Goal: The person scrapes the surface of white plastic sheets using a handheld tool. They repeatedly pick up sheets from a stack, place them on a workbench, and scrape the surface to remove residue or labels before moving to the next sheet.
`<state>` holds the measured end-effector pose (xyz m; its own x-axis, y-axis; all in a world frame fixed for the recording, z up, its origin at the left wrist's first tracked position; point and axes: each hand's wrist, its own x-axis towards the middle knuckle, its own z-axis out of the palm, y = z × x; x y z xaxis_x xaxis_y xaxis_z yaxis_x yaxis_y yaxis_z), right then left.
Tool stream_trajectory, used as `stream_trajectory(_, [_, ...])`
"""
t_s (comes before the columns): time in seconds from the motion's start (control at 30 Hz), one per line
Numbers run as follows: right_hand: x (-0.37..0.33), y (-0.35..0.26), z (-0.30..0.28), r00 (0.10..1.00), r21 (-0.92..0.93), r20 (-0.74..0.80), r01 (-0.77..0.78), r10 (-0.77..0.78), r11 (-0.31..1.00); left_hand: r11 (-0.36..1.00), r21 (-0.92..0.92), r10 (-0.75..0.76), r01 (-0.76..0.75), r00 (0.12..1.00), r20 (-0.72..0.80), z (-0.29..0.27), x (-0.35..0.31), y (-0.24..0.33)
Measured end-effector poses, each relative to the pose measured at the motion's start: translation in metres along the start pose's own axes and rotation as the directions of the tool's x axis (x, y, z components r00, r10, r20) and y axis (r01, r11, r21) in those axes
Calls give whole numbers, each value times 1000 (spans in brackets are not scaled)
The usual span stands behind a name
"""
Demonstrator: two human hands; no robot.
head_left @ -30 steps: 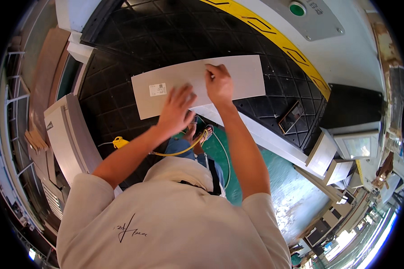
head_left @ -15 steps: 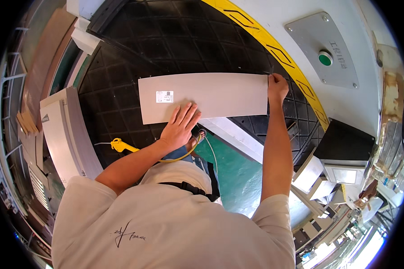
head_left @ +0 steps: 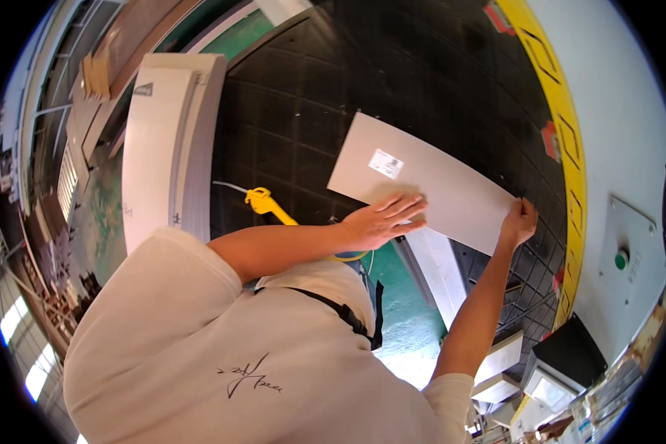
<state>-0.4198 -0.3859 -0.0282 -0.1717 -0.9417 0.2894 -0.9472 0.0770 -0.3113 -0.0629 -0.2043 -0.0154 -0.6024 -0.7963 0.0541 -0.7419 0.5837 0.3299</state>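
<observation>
A flat beige rectangular panel (head_left: 451, 189) lies on the dark tiled surface (head_left: 303, 96), slanting down to the right in the picture. Near its left end is a white printed label (head_left: 385, 164). My left hand (head_left: 391, 216) rests along the panel's near edge, fingers stretched out and laid on its face. At the right end, my right hand (head_left: 522, 222) pinches the corner between thumb and fingers.
On the left stands a stack of long pale panels (head_left: 159, 148). A yellow air gun (head_left: 270, 206) with a hose lies between stack and panel. A yellow-edged white machine (head_left: 614, 148) with a green button (head_left: 621, 259) borders the right.
My view has swung to the left, so the panel and machine sit further right and slanted. Both hands stay at about the same places on the panel.
</observation>
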Motion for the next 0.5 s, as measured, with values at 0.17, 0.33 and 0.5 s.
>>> stream_trajectory(0.17, [-53,-186,29,984,299,168,4,-57,954,996,84,-27,32,998,-56,6,-9,-9])
stream_trajectory(0.33, [-109,-372,59,922,329,252,204,-294,922,984,-176,24,-34,998,-59,15,-2,-4])
stream_trajectory(0.5, [-114,-397,66,888,448,322,164,-329,879,987,-158,19,-25,999,-38,11,-6,-9])
